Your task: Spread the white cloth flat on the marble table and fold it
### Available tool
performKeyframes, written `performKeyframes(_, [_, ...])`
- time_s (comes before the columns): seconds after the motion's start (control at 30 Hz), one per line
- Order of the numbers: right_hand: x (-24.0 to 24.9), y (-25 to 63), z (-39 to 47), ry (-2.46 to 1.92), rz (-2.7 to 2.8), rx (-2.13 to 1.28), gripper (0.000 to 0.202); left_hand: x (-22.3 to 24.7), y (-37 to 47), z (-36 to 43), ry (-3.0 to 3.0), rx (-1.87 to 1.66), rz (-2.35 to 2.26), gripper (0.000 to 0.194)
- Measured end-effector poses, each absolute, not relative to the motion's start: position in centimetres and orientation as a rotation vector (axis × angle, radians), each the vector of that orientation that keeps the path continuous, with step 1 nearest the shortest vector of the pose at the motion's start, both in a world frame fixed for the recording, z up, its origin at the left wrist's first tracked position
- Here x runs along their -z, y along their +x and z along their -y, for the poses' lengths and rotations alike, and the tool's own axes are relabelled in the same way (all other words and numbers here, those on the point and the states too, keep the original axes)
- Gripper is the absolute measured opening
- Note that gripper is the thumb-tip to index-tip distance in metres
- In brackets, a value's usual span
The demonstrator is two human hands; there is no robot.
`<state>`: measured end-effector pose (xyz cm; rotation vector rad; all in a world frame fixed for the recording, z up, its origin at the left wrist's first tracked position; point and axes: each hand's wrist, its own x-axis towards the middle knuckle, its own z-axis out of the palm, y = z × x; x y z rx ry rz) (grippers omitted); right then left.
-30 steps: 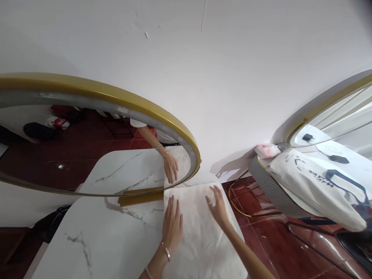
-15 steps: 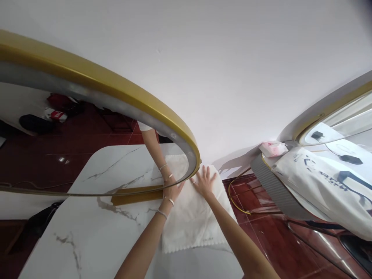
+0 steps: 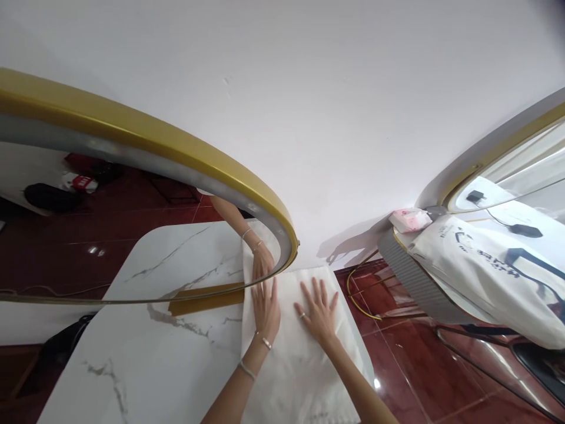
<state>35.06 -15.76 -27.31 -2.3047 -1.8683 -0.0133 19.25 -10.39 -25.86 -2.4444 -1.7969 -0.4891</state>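
Observation:
A white cloth lies on the marble-patterned table, against the wall. Flat on its left part rests my left hand, fingers stretched toward the mirror, with bracelets at the wrist. My right hand lies spread on the cloth farther right, a ring on one finger. Neither hand grips anything. Some small creases run across the cloth, and dark marks, too small to read, show near its lower edge. The mirror, with a gold frame, reflects one hand and hides part of the cloth's far side.
A gold mirror base stands on the table left of the cloth. To the right, a second table holds a tissue pack and a white printed cloth bag. Red tiled floor lies between the tables.
The cloth has come toward me and now reaches the bottom of the view. My hands have moved apart; the left lies flatter and the right is nearer to me.

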Motion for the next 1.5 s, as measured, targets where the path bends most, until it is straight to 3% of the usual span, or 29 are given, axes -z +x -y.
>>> performKeyframes(0.33, [25.8,39.8,5.4,-2.292,1.915,-0.229,0.058,24.3,24.1,1.9,-2.699,0.582,1.844,0.044])
performKeyframes(0.53, [26.9,39.6,12.3,-2.169,1.814,0.07,0.049,25.2,21.9,12.9,-2.649,0.616,1.677,0.059])
performKeyframes(0.77, [27.2,35.9,26.2,-2.125,1.947,0.128,0.068,26.5,16.6,26.0,-2.619,0.532,1.64,0.063])
performKeyframes(0.87, [27.3,36.1,25.7,-2.164,1.95,0.139,0.066,26.7,16.9,25.4,-2.615,0.551,1.631,0.063])
performKeyframes(1.07, [26.6,40.3,15.8,-2.287,1.971,0.036,0.06,26.2,21.2,16.2,-2.691,0.619,1.669,0.06])
performKeyframes(1.23, [26.1,42.1,11.2,-2.312,1.925,-0.032,0.057,25.9,22.9,12.6,-2.692,0.728,1.796,0.046])
performKeyframes(1.4, [26.9,40.9,16.0,-2.138,1.786,0.072,0.049,26.1,20.3,17.4,-2.714,0.616,1.709,0.058])
performKeyframes(1.5, [27.5,39.0,22.3,-2.056,1.876,0.073,0.057,26.4,18.1,22.1,-2.649,0.546,1.706,0.062])
